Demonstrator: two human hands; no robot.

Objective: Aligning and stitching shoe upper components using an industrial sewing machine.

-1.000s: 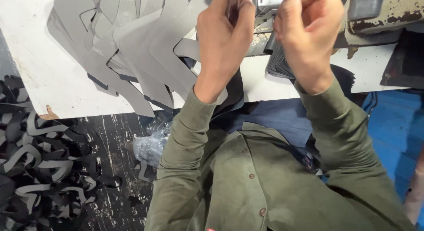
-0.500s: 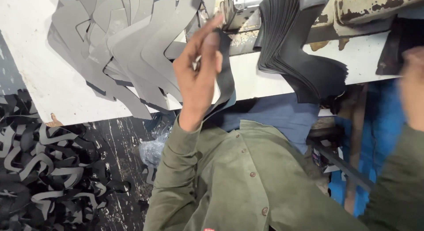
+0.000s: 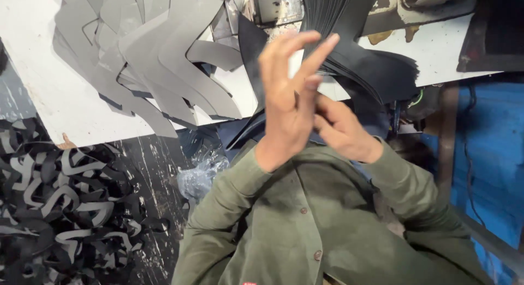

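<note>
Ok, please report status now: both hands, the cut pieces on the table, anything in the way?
Left hand raised, open, empty. Right hand behind it, touching; grip unclear. Flat grey curved cut pieces piled on white table. Black sheet stack just beyond the hands.

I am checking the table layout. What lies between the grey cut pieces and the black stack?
In the head view, a metal machine part stands between the grey cut pieces and the black stack.

White table [image 3: 60, 105]: grey cut pieces [image 3: 158, 61], black stack [image 3: 365, 61]. Floor: black offcuts [image 3: 60, 208].

Left hand [image 3: 289, 105] off the machine, lifted with fingers spread. Right hand [image 3: 341, 129] back in view, now touching the left below the worktop [image 3: 49, 99] edge.
</note>
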